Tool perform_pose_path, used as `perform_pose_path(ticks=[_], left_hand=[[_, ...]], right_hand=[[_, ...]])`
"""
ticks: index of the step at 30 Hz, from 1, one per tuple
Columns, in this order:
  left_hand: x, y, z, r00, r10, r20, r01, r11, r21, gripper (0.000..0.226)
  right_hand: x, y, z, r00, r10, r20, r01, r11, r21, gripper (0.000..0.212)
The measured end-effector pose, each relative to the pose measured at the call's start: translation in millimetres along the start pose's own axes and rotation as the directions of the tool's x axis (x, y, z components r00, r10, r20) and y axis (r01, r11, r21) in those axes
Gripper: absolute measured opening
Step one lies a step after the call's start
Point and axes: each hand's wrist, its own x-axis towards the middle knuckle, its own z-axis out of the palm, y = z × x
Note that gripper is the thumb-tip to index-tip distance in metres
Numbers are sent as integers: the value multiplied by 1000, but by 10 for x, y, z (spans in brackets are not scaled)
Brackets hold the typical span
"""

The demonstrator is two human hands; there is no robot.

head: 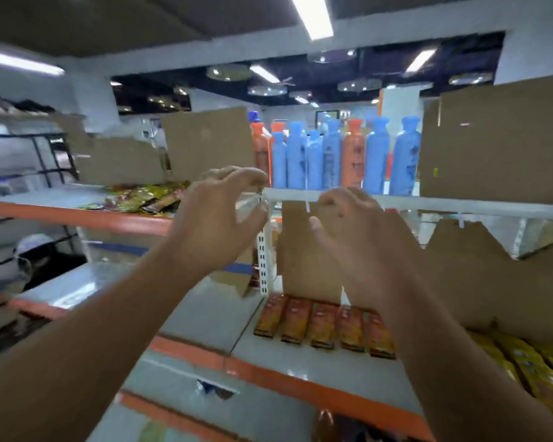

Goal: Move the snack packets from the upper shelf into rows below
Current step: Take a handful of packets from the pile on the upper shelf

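Looking down from the head camera, I have both hands raised in front of the shelving. My left hand is up by the perforated post, its fingers bent like a claw with the thumb apart below them. Something glossy and clear shows between thumb and fingertips, but the blur is heavy there, so I cannot tell whether I grip it or whether it belongs to the shelf edge. My right hand is near it, fingers loosely curled, thumb out, holding nothing, in front of the white rail. The snack packets lie in a loose heap on the upper shelf, left of my left hand and apart from it. On the lower shelf a row of orange packets lies side by side, with yellow packets further right. Blue and orange bottles stand above the rail between cardboard boxes.
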Motion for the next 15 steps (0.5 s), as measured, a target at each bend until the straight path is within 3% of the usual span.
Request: perform_pose_path(ticks=[3,7,15], left_hand=[[74,-401,-667,996,-88,6,87,993,86,33],[98,-899,-1217,987,-160,11,156,975,161,31],[231,-1972,-1337,923,-341,177,307,932,193,25]], right_hand=[[377,-466,211,996,-91,-13,92,982,162,13],[814,-865,538,985,-148,83,126,966,226,10],[1602,-1136,1223,908,-141,393,85,984,158,14]])
